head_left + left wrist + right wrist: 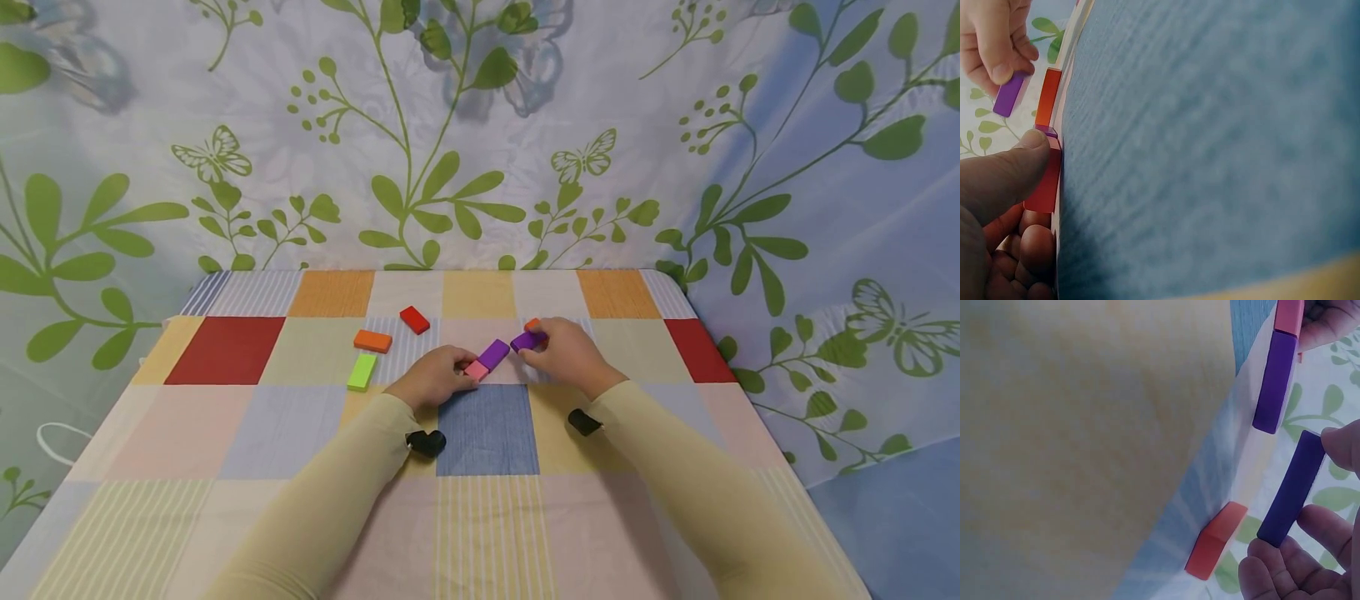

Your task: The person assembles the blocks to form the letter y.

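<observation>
At the middle of the table my left hand (433,377) pinches a pink block (477,370) between thumb and fingers. End to end with it lies a purple block (494,354), slanting away to the right. My right hand (568,350) holds a second purple block (527,342) by its ends; in the right wrist view this held purple block (1292,487) is lifted, apart from the purple block (1275,382) on the cloth. An orange block (1216,540) rests on the table near my right hand, mostly hidden behind the fingers in the head view.
Left of my left hand lie a red block (414,320), an orange block (372,341) and a lime green block (362,372). A patchwork cloth (487,433) covers the table. Behind stands a leaf-print curtain (420,125). A white cord (56,442) loops at the left edge.
</observation>
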The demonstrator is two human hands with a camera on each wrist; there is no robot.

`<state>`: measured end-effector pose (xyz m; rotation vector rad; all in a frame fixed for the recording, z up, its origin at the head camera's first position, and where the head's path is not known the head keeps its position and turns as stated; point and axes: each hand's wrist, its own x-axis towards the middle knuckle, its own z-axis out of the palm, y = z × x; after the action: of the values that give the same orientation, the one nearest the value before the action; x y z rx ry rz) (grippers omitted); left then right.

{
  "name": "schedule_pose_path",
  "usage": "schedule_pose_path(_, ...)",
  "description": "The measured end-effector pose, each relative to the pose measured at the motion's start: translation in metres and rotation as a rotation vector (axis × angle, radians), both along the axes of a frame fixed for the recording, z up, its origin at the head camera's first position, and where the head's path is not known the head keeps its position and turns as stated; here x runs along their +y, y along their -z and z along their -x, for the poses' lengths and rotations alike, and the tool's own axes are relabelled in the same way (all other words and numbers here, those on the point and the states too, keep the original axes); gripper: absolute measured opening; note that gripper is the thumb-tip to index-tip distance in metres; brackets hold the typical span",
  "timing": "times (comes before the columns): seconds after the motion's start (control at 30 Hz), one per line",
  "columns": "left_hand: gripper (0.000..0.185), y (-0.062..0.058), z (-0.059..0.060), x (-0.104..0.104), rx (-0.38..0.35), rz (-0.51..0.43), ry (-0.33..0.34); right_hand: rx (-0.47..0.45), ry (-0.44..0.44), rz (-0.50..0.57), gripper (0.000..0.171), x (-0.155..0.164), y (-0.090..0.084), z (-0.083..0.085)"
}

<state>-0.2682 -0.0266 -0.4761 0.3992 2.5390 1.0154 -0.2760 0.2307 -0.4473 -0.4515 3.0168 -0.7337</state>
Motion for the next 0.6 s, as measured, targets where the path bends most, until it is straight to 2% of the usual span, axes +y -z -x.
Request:
schedule_pose_path(0.27,0.046,-0.001,0.001,-0.001,-0.001,0.001,0.013,-0.001,0.011,-0.005,0.046,-0.012,0.0,0.012)
schedule_pose_path(0.6,0.047,0.0,0.002,-0.001,-0.009,-0.002,0.009,-0.066,0.053,0.006,0.05,-0.019,0.004,0.019)
